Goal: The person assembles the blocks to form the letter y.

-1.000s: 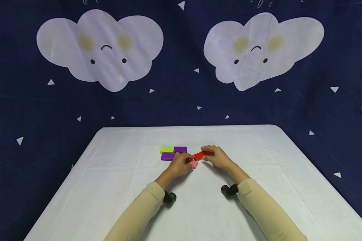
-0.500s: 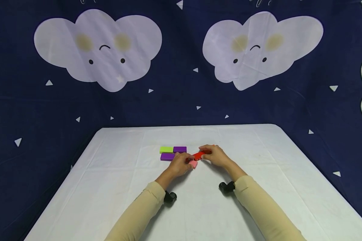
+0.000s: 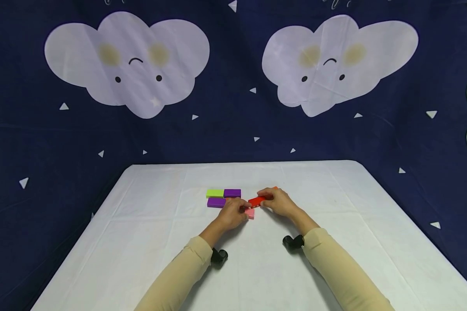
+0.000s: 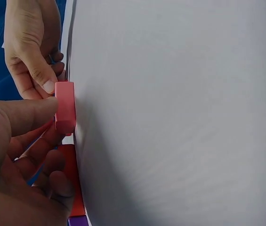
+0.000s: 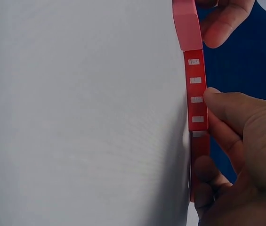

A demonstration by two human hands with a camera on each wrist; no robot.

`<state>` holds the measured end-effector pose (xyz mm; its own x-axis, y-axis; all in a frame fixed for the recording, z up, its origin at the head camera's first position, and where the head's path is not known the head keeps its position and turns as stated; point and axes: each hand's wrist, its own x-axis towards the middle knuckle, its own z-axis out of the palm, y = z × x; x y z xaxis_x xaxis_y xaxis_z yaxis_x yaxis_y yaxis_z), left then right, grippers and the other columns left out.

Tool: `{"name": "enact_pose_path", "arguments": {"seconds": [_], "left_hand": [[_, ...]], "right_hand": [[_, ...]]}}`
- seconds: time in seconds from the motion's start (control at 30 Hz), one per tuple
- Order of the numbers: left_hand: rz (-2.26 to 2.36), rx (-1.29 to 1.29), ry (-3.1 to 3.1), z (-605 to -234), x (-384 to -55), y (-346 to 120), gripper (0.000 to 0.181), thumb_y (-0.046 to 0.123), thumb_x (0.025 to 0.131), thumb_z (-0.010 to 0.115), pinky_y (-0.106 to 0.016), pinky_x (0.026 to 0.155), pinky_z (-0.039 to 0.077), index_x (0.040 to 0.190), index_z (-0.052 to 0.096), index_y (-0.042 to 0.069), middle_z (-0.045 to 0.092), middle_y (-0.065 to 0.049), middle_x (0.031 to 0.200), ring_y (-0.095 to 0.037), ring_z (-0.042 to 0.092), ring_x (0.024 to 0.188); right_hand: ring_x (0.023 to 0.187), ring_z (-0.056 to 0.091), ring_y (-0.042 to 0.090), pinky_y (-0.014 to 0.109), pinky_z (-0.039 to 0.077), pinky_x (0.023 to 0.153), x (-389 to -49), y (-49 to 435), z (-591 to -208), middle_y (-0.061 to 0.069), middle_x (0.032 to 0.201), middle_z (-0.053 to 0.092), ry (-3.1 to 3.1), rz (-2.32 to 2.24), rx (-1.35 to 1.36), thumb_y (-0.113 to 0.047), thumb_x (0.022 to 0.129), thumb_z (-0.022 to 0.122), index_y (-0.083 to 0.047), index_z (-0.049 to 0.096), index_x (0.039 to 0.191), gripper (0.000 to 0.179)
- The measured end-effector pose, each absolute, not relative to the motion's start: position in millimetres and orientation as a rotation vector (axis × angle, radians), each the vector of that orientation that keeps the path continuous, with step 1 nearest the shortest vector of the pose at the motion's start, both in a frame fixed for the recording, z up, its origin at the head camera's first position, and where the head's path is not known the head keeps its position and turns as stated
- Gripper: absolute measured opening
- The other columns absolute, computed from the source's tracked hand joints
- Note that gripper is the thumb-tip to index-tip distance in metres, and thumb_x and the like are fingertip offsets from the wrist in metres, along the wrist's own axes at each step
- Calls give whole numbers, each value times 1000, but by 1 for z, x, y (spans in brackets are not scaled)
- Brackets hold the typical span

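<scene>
My left hand [image 3: 233, 213] pinches a small pink block [image 4: 65, 107] between thumb and fingers, close over the white table. My right hand [image 3: 279, 201] grips a red block [image 5: 197, 94] with a row of white marks along its side, thumb on one edge. The pink block overlaps the far end of the red block in the right wrist view. Another red piece [image 5: 200, 160] lies in line behind it, partly covered by my right fingers. Under my left hand's curled fingers is a red-orange block [image 4: 74, 181], partly hidden.
Left of the hands lie a lime green block [image 3: 215, 193] and two purple blocks [image 3: 216, 202], set side by side in two rows. An orange piece [image 3: 275, 188] peeks out behind my right hand. A dark blue cloud-patterned cloth [image 3: 233, 142] hangs beyond the white table [image 3: 159, 242].
The pink block has turned a little in my left hand and now sits squarer, slightly nearer me. My right hand has shifted slightly left with the red block.
</scene>
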<state>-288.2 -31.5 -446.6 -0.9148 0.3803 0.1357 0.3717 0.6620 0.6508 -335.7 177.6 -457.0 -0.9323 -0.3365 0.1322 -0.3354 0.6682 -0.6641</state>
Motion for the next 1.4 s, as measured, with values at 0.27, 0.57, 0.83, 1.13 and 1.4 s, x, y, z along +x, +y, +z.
{"name": "enact_pose_path", "arguments": {"seconds": [0.27,0.57,0.83,1.13,1.4], "left_hand": [[1187,660,2791,-446,-284,-34,33,2,78,66,-44,104,38,111,67,3,63,-15,117,-30,52,119],[1224,552,2703,-445,-280,-34,32,5,80,69,-41,96,43,111,67,4,62,-11,113,-23,55,105],[1243,501,2676,-444,-279,-34,34,7,79,71,-41,97,43,113,66,5,62,-10,115,-23,54,106],[1192,541,2713,-447,-281,-35,35,6,78,72,-34,86,46,112,66,4,62,-9,106,-18,54,93],[1203,508,2709,-448,-281,-36,35,8,78,72,-34,87,46,112,66,3,62,-9,105,-18,54,94]], "right_hand": [[98,59,22,38,45,87,-332,178,-455,10,115,67,2839,-1146,-565,-13,81,70,-13,67,115,34],[94,57,18,32,43,84,-330,182,-457,8,113,68,2804,-1152,-558,-15,80,71,-12,66,117,37],[85,52,17,29,41,76,-329,185,-459,8,112,68,2787,-1181,-534,-13,78,71,-14,66,117,39],[78,51,16,29,41,72,-330,188,-461,9,107,67,2797,-1194,-539,-12,78,71,-13,67,116,38],[77,53,14,28,42,71,-329,189,-460,9,107,68,2803,-1210,-533,-11,78,71,-12,68,114,36]]}}
